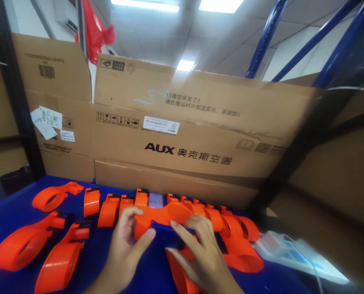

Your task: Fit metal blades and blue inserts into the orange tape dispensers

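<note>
An orange plastic part [166, 213] with a rounded, band-like body is held up in front of me. My left hand [125, 243] pinches its left end between thumb and fingers. Against its near side lies a dark blue strip [163, 227]. My right hand [203, 241] is closed around the right end, its fingertips on the strip and the orange edge. Below the right hand sits another orange part [182, 271], partly hidden by the fingers. Two orange ring-shaped parts with dark ends, one left [19, 247] and one nearer [59, 263], lie beside my left hand.
Several similar orange pieces [108, 210] line the back of the blue surface [4, 214], around a small grey display [156, 200]. Behind stands a cardboard panel [123, 143]. A white tray-like object with a cable [301, 255] lies right, near a dark rack post [280, 175].
</note>
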